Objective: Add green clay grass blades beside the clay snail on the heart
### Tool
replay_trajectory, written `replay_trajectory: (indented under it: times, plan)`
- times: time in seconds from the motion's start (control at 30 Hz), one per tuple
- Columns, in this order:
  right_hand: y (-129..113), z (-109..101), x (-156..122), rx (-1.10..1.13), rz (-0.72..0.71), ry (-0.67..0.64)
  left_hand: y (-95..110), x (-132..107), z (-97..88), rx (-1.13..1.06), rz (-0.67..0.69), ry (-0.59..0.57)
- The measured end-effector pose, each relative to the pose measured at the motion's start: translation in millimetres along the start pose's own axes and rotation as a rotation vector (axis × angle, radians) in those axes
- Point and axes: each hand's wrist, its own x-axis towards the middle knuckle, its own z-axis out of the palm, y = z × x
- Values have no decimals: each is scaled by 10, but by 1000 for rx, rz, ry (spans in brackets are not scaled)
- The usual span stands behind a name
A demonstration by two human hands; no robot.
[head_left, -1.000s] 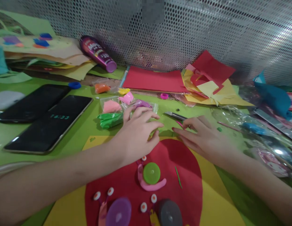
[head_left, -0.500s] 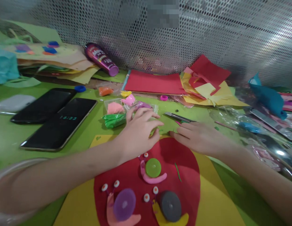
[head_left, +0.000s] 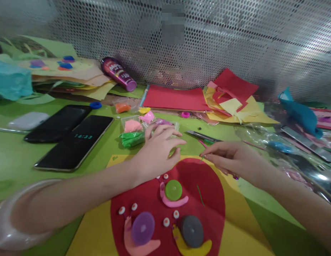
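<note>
My right hand (head_left: 229,158) pinches a tiny green clay strip (head_left: 202,158) over the top edge of the red paper shape (head_left: 186,170). My left hand (head_left: 162,149) holds nothing; its fingers are apart, above the back edge of the yellow sheet (head_left: 234,213) and beside the clay bags. On the red shape lie three clay snails: a pink snail with a green cap (head_left: 174,190), a peach snail with a purple cap (head_left: 143,228) and a yellow snail with a grey cap (head_left: 192,231). Right of the pink snail is a thin green strip (head_left: 200,195).
A utility knife (head_left: 204,136) lies behind my right hand. Bagged green clay (head_left: 132,138) and two phones, one black phone (head_left: 77,142) nearest, are at left. Behind stand red paper (head_left: 176,97), a purple bottle (head_left: 118,74) and a perforated metal panel (head_left: 144,42). Plastic wrapping (head_left: 253,137) sits right.
My right hand has lifted off the table and come slightly toward me, with a small green strip now between its fingertips. My left hand has barely moved; the view has tilted slightly.
</note>
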Motion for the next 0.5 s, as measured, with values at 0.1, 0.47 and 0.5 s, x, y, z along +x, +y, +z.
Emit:
replay_trajectory:
  times: [0.1,0.47,0.5]
  plan:
    - [-48,50,-156,129,143,-115,-15,8,-22,-38,78,15]
    - [-28,229,-334,320,357,-317,259,-72,-222,-136,607,-241]
    - [-28,229,-331,322,358,-320,288,-83,-228,-136,609,-259]
